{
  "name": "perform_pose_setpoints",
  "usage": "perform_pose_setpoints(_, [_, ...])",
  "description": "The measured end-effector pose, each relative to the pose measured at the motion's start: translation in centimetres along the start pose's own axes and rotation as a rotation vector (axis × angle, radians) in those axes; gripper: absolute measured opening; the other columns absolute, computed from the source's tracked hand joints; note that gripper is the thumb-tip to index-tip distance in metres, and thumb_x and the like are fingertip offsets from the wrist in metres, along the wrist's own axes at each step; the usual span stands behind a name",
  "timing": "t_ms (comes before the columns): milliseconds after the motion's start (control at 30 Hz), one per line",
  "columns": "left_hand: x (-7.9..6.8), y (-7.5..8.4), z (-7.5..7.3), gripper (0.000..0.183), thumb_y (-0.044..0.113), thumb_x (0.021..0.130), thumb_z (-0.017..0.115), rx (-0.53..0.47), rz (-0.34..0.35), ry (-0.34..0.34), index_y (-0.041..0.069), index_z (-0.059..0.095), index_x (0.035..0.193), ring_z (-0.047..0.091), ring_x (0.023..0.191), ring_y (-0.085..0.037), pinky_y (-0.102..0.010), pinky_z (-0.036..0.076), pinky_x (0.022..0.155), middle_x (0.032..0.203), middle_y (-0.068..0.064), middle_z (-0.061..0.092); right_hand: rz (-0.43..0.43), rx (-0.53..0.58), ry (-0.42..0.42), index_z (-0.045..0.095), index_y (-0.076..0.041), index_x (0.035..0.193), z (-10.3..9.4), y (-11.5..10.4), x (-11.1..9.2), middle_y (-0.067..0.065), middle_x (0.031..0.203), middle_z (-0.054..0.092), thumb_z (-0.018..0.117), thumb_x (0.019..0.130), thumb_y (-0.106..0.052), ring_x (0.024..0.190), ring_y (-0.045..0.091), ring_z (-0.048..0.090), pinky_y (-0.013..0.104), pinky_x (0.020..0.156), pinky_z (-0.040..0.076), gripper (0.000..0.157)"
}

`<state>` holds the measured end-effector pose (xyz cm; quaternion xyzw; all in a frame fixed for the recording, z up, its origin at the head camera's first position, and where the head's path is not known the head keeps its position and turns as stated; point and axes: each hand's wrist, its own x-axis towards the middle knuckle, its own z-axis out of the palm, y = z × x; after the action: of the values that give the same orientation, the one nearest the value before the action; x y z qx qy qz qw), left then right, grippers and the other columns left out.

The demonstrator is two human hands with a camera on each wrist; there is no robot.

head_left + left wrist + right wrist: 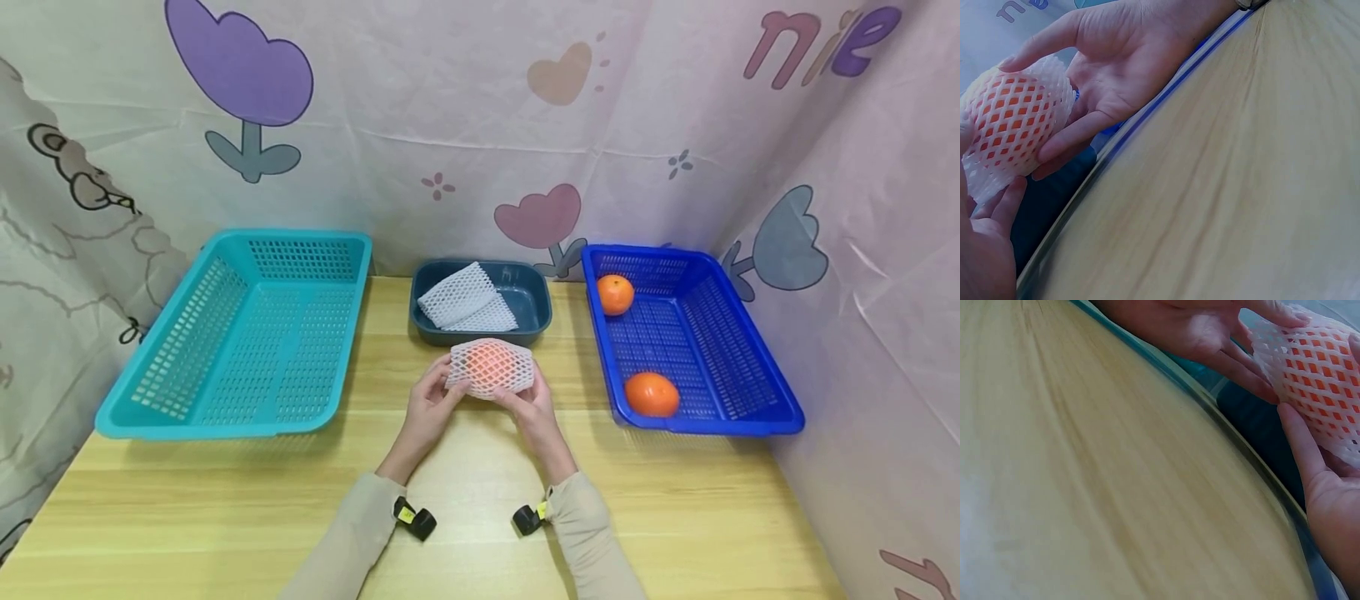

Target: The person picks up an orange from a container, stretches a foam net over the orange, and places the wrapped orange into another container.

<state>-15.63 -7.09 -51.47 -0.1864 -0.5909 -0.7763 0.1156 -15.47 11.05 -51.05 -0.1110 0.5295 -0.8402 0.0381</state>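
An orange (489, 365) sits inside a white foam net sleeve (459, 373), held up between both hands in front of the dark bin. My left hand (431, 404) grips the sleeve's left end, thumb in front and fingers behind. On the other end, my right hand (534, 408) holds the sleeve the same way. The left wrist view shows the right hand (1119, 56) around the net and part of the left hand (988, 250). From the right wrist, the netted orange (1322, 378) is seen between the left hand (1197, 331) and right hand (1332, 506).
A dark teal bin (534, 292) behind the hands holds white foam nets (468, 302). At left stands a turquoise basket (348, 333) with nothing seen inside. The blue basket (738, 350) at right contains two oranges, one at the back (615, 295), one in front (651, 395).
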Motion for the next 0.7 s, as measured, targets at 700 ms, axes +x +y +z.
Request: perform_pose_setpoints(700, [-0.12,-0.01,-0.05,0.071,-0.018,0.079,0.072,-0.066,-0.070,-0.102,-0.002,0.041,0.140,0.058,0.119,-0.021,-0.035,0.051,0.098,0.137,-0.013,0.051,0.002,0.008,-0.067,0.024,-0.015,0.155,-0.04,0.06,0.05,0.018,0.150,0.036,0.063,0.089,0.005,0.128,0.027,0.051,0.041,0.096,0.052,0.080])
